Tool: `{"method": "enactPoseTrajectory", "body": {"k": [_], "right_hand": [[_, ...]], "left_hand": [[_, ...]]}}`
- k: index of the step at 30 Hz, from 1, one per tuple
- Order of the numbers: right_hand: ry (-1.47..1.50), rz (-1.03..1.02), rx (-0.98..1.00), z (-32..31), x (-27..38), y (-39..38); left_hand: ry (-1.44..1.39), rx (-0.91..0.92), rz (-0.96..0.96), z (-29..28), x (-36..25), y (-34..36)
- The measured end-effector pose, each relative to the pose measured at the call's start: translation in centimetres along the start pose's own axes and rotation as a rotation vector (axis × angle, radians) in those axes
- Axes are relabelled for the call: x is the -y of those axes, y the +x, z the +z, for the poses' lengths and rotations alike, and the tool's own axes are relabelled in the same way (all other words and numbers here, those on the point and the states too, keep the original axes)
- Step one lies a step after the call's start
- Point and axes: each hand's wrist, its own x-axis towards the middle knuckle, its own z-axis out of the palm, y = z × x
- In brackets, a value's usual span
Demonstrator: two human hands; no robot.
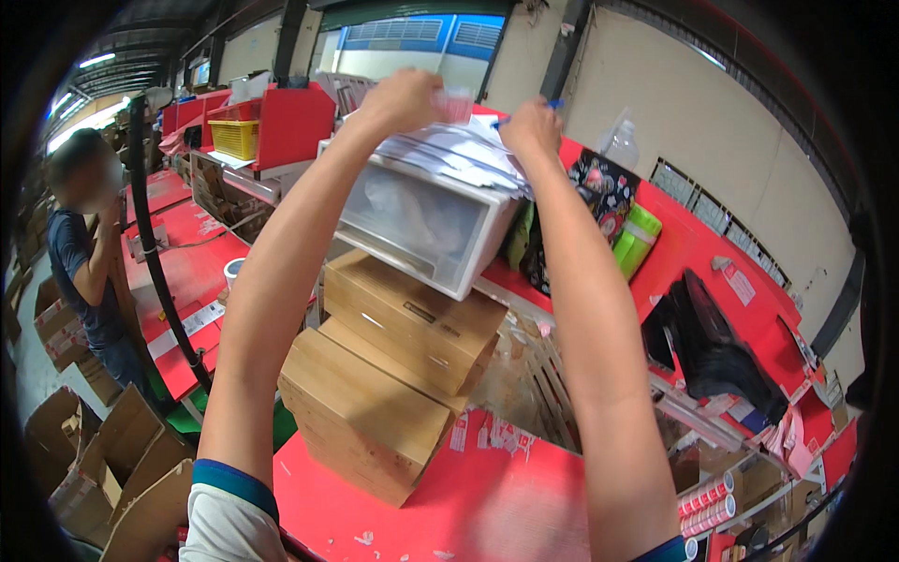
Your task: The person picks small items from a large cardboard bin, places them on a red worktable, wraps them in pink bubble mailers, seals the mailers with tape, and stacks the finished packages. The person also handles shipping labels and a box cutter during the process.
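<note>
Both my arms stretch out over a white plastic drawer unit (473, 255) with a see-through front. Loose white papers (454, 155) are heaped on its top. Above the heap's left side, my left hand (405, 99) is closed on a pinkish, partly see-through thing (455, 105), blurred and of a kind I cannot make out. At the papers' right edge my right hand (532, 127) grips a slim blue pen (554, 104), whose ends stick out on either side. Below the drawer unit are brown cardboard boxes, an upper one (403, 314) and a nearer one (361, 398).
The boxes stand on a red table (506, 496) with torn label scraps. Right of the drawer unit are a patterned black bag (590, 183), a green pack (637, 241) and a clear bottle (622, 145). A black post (154, 234) rises at left, near another person (75, 253). Open cartons (112, 459) crowd the lower left.
</note>
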Motion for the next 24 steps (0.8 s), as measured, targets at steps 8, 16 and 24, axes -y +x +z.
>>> {"method": "enactPoseTrajectory", "body": {"k": [8, 16, 24], "right_hand": [[-0.059, -0.441, 0.568, -4.1, -2.8, 3.3], [0.13, -0.543, 0.22, -7.0, -1.8, -1.4], [1.1, -0.241, 1.272, -23.7, -24.0, -43.6]], "left_hand": [[-0.08, -0.321, -0.022, 1.2, -1.5, -2.0], [-0.352, -0.639, 0.168, -4.3, -10.9, -14.2], [-1.211, 0.544, -0.221, -4.3, -21.1, -44.5]]}}
